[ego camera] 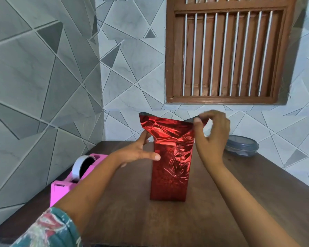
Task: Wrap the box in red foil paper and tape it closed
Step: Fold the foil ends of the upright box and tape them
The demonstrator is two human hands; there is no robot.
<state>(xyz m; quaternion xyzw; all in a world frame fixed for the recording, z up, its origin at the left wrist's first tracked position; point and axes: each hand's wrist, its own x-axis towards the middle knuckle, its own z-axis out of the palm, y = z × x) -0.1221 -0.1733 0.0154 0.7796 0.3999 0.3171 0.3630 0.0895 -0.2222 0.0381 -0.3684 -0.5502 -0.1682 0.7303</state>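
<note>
Top fold | left grip (pixel 137 154) spread, steadying box (pixel 169 175) | right grip (pixel 212 138) pinching foil (pixel 168 129) corner | advise: crease flat before taping

left hand (pixel 139 152) open, fingers straight; right hand (pixel 213 138) raised, pinching the foil paper (pixel 168 130).

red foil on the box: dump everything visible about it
The red foil paper is shiny, crinkled, faintly patterned, with a grey-silver inner face showing at the top rim. It covers a tall narrow box completely and stands upright on the wooden table. The lower part hugs the box; the loose top flares open, unfolded. The right hand pinches its upper right corner; the left hand touches its left side with straight fingers. No tape is visible on it.
</note>
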